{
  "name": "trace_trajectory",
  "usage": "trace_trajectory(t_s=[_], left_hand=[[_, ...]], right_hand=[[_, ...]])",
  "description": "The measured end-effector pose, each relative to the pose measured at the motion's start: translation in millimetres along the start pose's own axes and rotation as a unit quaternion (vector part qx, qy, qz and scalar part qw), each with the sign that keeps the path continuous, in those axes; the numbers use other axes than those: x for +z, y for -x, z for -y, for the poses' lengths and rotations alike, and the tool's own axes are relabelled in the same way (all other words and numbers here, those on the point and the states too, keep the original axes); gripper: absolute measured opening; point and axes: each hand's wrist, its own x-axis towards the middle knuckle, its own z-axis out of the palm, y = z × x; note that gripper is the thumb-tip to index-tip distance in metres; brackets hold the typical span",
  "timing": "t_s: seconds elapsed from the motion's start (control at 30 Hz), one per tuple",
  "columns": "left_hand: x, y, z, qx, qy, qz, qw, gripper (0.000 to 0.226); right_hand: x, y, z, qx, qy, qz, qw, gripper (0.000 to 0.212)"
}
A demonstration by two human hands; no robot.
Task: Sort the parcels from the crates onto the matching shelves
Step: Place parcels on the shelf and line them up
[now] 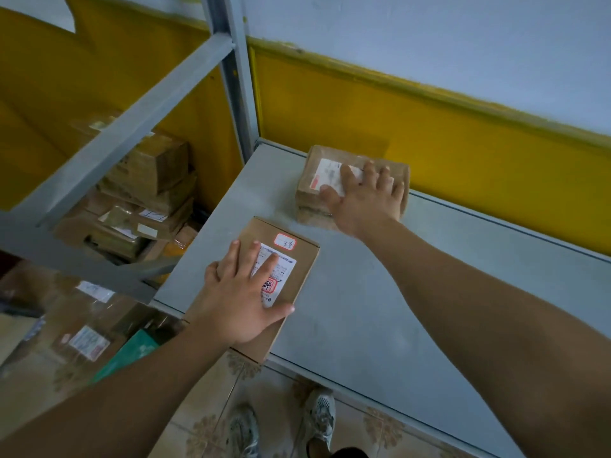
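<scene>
A flat brown cardboard parcel [297, 262] with a white label and a red-edged sticker lies at the front left corner of the grey shelf [380, 292], overhanging its front edge. My left hand [244, 292] rests flat on top of it, fingers spread and straight. A smaller, taped brown parcel [314, 180] sits near the back of the shelf against the yellow wall. My right hand [363, 196] lies over its top, fingers spread across its white label.
A grey metal shelf frame [238, 104] stands to the left, with stacked brown parcels [145, 193] behind it and more parcels [89, 338] lower left. Below the shelf are tiled floor and my shoes [317, 418]. The shelf stretches bare to the right.
</scene>
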Motion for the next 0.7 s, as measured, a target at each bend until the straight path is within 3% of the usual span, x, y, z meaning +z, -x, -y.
trace_trajectory(t_s=[0.17, 0.7], left_hand=[[-2.2, 0.3, 0.6, 0.002, -0.004, 0.005, 1.000, 0.108], [-6.0, 2.6, -1.0, -0.003, -0.004, 0.004, 1.000, 0.105]], right_hand=[[-5.7, -24.5, 41.0, 0.015, -0.029, -0.002, 0.999, 0.085], [-6.8, -66.6, 92.0, -0.004, -0.038, -0.013, 0.999, 0.079]])
